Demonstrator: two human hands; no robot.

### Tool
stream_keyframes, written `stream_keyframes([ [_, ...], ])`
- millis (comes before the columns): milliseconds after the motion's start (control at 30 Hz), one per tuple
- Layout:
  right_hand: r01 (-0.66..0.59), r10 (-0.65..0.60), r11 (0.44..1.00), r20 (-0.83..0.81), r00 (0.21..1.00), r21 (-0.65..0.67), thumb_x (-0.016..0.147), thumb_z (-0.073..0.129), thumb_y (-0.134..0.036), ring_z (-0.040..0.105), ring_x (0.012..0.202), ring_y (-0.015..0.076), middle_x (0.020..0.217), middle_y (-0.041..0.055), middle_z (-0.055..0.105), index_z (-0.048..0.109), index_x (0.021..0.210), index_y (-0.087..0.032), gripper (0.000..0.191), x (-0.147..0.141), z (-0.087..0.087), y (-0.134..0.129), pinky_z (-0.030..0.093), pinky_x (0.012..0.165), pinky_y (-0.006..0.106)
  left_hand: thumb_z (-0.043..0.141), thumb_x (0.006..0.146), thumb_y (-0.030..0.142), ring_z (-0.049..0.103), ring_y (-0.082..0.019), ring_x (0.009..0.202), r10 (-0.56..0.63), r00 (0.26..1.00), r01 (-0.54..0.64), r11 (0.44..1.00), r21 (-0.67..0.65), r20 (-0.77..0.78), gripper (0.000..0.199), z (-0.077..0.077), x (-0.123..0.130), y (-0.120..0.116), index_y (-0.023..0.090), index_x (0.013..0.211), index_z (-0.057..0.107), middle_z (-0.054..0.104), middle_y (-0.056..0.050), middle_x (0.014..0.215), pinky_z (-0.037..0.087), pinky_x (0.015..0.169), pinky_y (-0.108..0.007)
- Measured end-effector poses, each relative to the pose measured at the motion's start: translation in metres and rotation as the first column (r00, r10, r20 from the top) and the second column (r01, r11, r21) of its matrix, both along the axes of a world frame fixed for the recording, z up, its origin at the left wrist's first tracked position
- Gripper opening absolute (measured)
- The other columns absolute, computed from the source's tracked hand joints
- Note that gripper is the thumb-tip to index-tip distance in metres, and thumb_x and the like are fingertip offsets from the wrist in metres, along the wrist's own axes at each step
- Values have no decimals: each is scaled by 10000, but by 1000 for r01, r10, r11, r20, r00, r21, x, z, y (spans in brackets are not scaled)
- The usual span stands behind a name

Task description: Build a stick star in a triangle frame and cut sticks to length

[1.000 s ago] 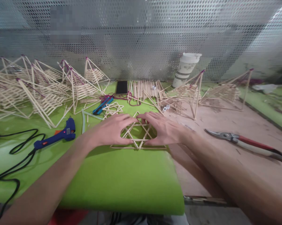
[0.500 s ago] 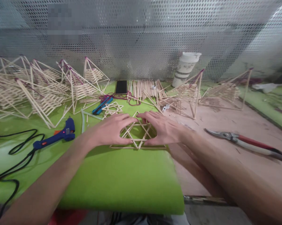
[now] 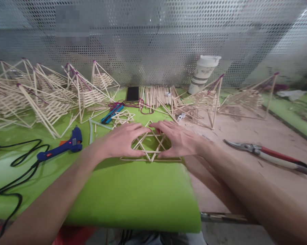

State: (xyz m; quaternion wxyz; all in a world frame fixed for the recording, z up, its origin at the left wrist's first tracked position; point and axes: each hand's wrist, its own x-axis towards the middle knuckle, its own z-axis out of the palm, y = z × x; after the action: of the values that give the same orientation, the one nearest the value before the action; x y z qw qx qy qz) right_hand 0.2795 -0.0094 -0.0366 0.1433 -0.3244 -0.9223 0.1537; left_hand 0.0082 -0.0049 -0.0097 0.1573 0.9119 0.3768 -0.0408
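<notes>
A star-shaped frame of thin wooden sticks [image 3: 151, 152] lies on the green mat [image 3: 135, 194] in front of me, its sticks crossing in overlapping triangles. My left hand [image 3: 125, 141] curls around its left side, thumb at the near edge and fingers at the far one. From the right, my right hand [image 3: 177, 139] grips it the same way, and the fingertips of both hands almost meet at the back. Parts of the frame are hidden under my palms. Behind my left hand lies a smaller stick star [image 3: 123, 117], next to a blue utility knife [image 3: 112, 114].
Left lies a blue glue gun [image 3: 63, 146] with a black cable. Several stick pyramids [image 3: 51, 102] stand at the back left, others at right. Loose sticks [image 3: 157, 97], a phone [image 3: 132, 94] and a white cup [image 3: 203, 74] line the back. Pruning shears [image 3: 268, 156] lie right.
Both hands keep their hold on the stick frame. The whole view has shifted very slightly; nothing else has visibly moved.
</notes>
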Motion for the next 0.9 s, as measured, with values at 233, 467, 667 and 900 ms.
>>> stream_keyframes([
  [233,-5,5,1000,-18,1000,-15,830,822,-591,654,1132,374,1293,177,663,421,1552,-135,944,0,-1,0,531,1006,619,616,943,712,447,-395,1513,2,1000,-2,1000,-6,-4,893,2,2,-1,207,1656,430,459,-157,1683,453,1198,-544],
  [467,-6,5,999,-12,1000,-40,844,788,-630,653,1082,356,1254,172,671,428,1546,-123,937,-1,-1,1,538,967,606,624,953,686,436,-393,1527,5,1000,-5,1000,-10,-14,886,4,3,-2,189,1659,426,432,-166,1703,454,1205,-541],
  [667,-11,11,1000,-8,1000,-29,840,795,-632,649,1103,361,1284,185,659,416,1552,-111,960,-1,-1,1,539,968,603,633,950,687,423,-393,1542,10,1000,-11,1000,-11,-17,893,3,3,-2,190,1662,422,425,-161,1709,444,1218,-549],
  [900,-8,8,1000,2,1000,-24,831,824,-602,644,1118,361,1286,191,657,423,1549,-87,970,0,0,0,528,993,593,633,950,683,426,-400,1540,8,1000,-8,1000,-2,-13,890,2,2,-2,204,1667,413,429,-161,1708,449,1211,-566],
])
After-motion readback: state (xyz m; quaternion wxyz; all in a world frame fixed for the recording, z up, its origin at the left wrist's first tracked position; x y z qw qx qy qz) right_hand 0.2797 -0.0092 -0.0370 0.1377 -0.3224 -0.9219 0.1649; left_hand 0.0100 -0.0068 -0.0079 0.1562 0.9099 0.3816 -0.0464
